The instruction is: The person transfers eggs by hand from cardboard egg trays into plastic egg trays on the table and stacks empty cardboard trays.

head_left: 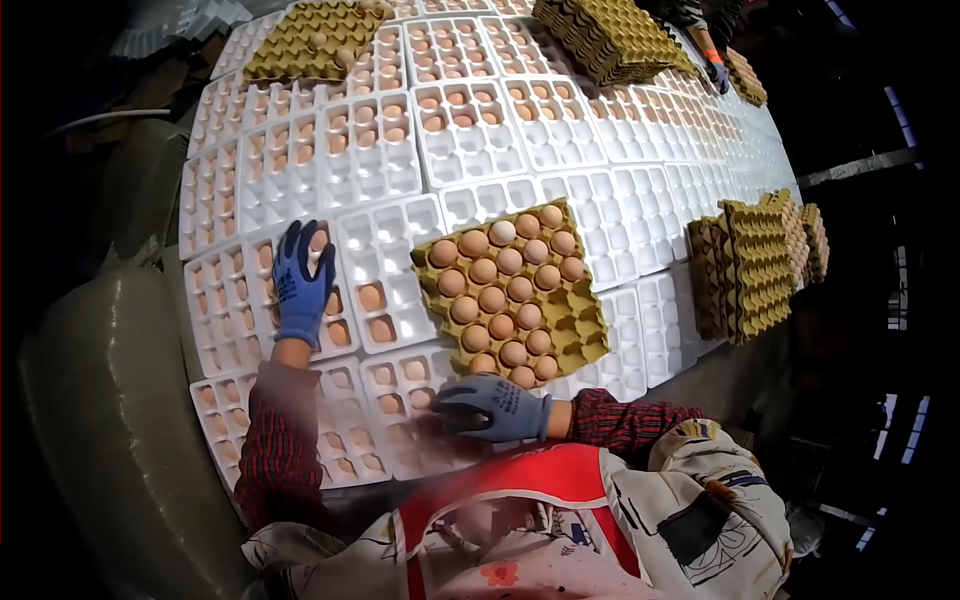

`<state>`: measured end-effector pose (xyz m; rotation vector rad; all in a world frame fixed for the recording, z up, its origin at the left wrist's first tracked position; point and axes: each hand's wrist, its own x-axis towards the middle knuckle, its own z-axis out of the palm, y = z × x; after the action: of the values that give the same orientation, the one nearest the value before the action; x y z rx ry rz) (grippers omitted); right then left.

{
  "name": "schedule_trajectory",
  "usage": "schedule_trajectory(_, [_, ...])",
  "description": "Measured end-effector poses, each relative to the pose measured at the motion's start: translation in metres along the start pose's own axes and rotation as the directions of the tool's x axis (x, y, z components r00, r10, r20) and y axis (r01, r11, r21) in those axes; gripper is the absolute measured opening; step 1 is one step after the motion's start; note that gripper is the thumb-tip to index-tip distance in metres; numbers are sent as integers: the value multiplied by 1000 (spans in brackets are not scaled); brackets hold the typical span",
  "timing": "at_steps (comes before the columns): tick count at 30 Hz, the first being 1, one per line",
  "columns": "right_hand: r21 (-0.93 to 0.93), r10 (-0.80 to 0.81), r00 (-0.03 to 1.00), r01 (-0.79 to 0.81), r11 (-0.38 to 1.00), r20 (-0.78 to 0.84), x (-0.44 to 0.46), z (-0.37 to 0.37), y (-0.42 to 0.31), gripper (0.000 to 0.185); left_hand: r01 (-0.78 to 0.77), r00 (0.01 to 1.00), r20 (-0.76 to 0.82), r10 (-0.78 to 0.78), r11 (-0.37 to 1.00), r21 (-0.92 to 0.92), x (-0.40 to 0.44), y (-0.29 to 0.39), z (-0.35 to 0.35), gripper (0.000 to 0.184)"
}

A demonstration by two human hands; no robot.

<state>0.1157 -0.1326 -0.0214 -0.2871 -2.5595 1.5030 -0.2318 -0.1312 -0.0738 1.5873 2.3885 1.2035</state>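
Observation:
My left hand (303, 285), in a blue and dark work glove, reaches over a white foam egg tray (390, 220) on the left. An egg (319, 240) sits between its thumb and fingers, at one of the tray's cells. My right hand (498, 410), gloved the same way, is beside the near edge of a yellowish pulp egg flat (580, 335). Its fingers point left over a white tray and are smeared by motion; whether they hold an egg is unclear. Brown eggs (491, 299) fill most of the pulp flat, with bare cups at its right side.
White trays, some partly filled, cover the table. Stacked pulp flats (765, 270) stand at right, another stack (610, 40) at the back. One more flat (310, 45) lies at back left. A co-worker's gloved hand (718, 76) is at the far right. Large sacks (110, 400) stand left.

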Motion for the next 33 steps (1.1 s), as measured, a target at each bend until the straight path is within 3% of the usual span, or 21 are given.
schedule_trajectory(1, [34, 89, 996, -90, 995, 19, -31, -13, -7, 35, 112, 985, 166, -56, 928, -355, -21, 45, -5, 45])
schedule_trajectory(3, [-199, 128, 966, -173, 965, -223, -66, -38, 1, 35, 189, 844, 537, 16, 927, -324, -69, 114, -12, 40])
schedule_trajectory(4, [-277, 188, 949, -257, 926, -252, -71, -55, 0, 35, 80, 738, 661, 133, 956, -281, -91, 137, -11, 35])
schedule_trajectory(5, [-347, 245, 925, -340, 874, -289, -73, -68, -1, 36, -110, 747, 621, 237, 965, -236, -119, 157, -5, 32])
schedule_trajectory(7, [-459, 181, 952, -280, 843, -248, -74, -74, 11, 41, -226, 703, 673, 230, 970, -94, -151, 184, 9, 37])
schedule_trajectory(10, [-618, 90, 992, -125, 776, -88, -62, -71, 20, 43, -196, 857, 479, 192, 980, -41, -157, 194, 20, 35])
schedule_trajectory(13, [-632, 216, 975, -196, 749, -46, -50, -67, 20, 37, -242, 822, 549, 151, 965, 99, -163, 196, 29, 33])
schedule_trajectory(15, [-671, 95, 991, -133, 729, -92, -49, -67, 30, 31, -275, 796, 584, 161, 955, 111, -160, 192, 35, 33])
schedule_trajectory(17, [-449, 137, 990, -141, 882, -40, -47, -78, 33, 28, -193, 812, 550, 197, 979, -65, -155, 188, 32, 36])
schedule_trajectory(18, [-296, 98, 985, -138, 945, -145, -53, -85, 35, 28, -92, 850, 504, 156, 984, -150, -149, 192, 22, 37])
schedule_trajectory(19, [-52, 152, 952, -172, 984, -264, -61, -90, 40, 32, 183, 780, 626, -9, 960, -213, -139, 200, 0, 42])
schedule_trajectory(21, [559, 327, 897, -114, 821, -298, -78, -106, 43, 35, 464, 827, 560, -58, 633, -620, -144, 178, -1, 43])
schedule_trajectory(22, [616, 316, 902, -74, 784, -294, -80, -114, 34, 34, 767, 641, 737, -216, 150, -624, -146, 178, -14, 39])
schedule_trajectory(23, [620, 315, 904, -74, 781, -290, -83, -109, 35, 34, 780, 607, 751, -260, 13, -626, -148, 184, -16, 35])
schedule_trajectory(25, [192, 310, 950, -298, 935, -32, -78, -92, 29, 35, 728, 580, 800, -156, 541, -422, -156, 182, 0, 36])
schedule_trajectory(26, [-251, 190, 978, -204, 946, -82, -78, -76, 17, 31, 252, 750, 662, 14, 918, -305, -167, 193, 10, 38])
schedule_trajectory(27, [-456, 205, 979, -178, 872, 9, -74, -66, 5, 29, 22, 795, 603, 63, 991, -131, -177, 214, 11, 41])
schedule_trajectory(29, [-749, 92, 996, -77, 658, -21, -81, -28, 33, 25, -128, 748, 662, 34, 987, 94, -194, 224, 24, 44])
schedule_trajectory(30, [-751, 82, 996, -69, 656, -20, -79, -34, 31, 25, -188, 734, 679, -6, 959, 212, -200, 220, 33, 50])
schedule_trajectory(31, [-601, 144, 989, -125, 789, -17, -75, -49, 25, 25, -189, 742, 671, -7, 957, 219, -198, 219, 30, 50])
schedule_trajectory(33, [-224, 184, 978, -202, 954, -98, -78, -74, 23, 29, -16, 837, 543, 61, 996, -87, -197, 212, 18, 53])
